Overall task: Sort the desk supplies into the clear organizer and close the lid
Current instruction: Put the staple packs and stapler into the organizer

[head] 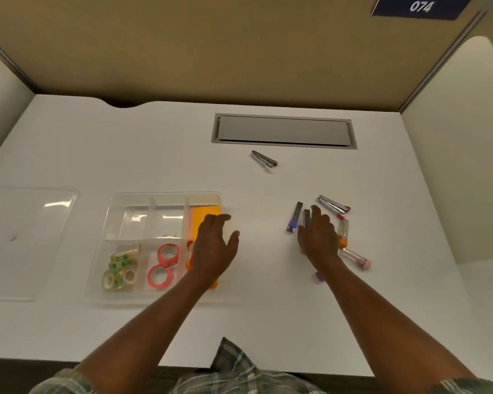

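The clear organizer [165, 198] lies open at left-centre, divided into compartments. It holds green-patterned tape rolls [120, 268], pink tape rolls [162, 264], orange tape partly hidden by my arm, and orange sticky notes [204, 216]. My left hand [215, 248] hovers over its right edge, fingers relaxed and holding nothing. My right hand [319, 237] lies flat over a loose pile of small items: a purple-tipped refill case [294, 217], a metal clip [335, 206], clear tubes [355, 258]. Another metal clip [264, 160] lies apart, farther back.
The organizer's clear lid [26, 240] lies flat at far left. A grey cable hatch [283, 131] is set into the white desk [268, 322] at the back. Tan partition walls enclose the desk on three sides.
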Demonstrator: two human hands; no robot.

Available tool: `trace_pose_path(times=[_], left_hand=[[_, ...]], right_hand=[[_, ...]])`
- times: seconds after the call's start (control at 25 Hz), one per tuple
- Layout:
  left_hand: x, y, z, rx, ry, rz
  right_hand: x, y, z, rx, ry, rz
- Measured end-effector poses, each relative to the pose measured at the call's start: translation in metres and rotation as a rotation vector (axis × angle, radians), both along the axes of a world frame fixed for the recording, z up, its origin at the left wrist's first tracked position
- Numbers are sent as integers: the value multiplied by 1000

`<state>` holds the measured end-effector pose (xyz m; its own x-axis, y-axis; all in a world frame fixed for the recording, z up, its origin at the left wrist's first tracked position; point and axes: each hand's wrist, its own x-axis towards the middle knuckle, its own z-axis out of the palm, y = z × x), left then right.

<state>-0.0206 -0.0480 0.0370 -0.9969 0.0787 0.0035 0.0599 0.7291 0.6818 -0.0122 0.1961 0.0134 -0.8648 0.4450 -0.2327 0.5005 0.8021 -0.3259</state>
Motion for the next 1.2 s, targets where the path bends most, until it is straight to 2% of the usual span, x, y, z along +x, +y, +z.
trace_pose_path(times=[0.2,0.28,0.4,0.48,0.6,0.72,0.84,0.88,0.92,1.0,1.08,1.2], left_hand=[[22,39,4,47,52,-157],[27,54,6,39,46,-208],[30,73,6,-140,68,-314],[29,85,8,-266,77,-388],[27,99,10,-314,100,-447],[28,100,10,-228,77,-408],[28,93,14,-76,-23,-300],[28,90,16,-45,-71,-267],[28,87,17,-5,-126,-235],[28,77,17,124,-265,-161],[30,63,17,318,-420,-77],[34,39,16,555,-554,40]], right_hand=[[-8,22,-6,-222,43,-168],[-6,29,-1,-271,152,-238],[5,34,15,-387,296,-177],[14,34,30,-526,241,11],[20,28,48,-805,44,264],[13,27,52,-940,-66,203],[-2,30,47,-1177,-110,69],[-7,30,43,-1151,-69,72],[-14,33,37,-994,-3,124],[-27,39,25,-457,70,327],[-37,47,13,-53,-13,539],[-41,53,-5,260,-162,814]])
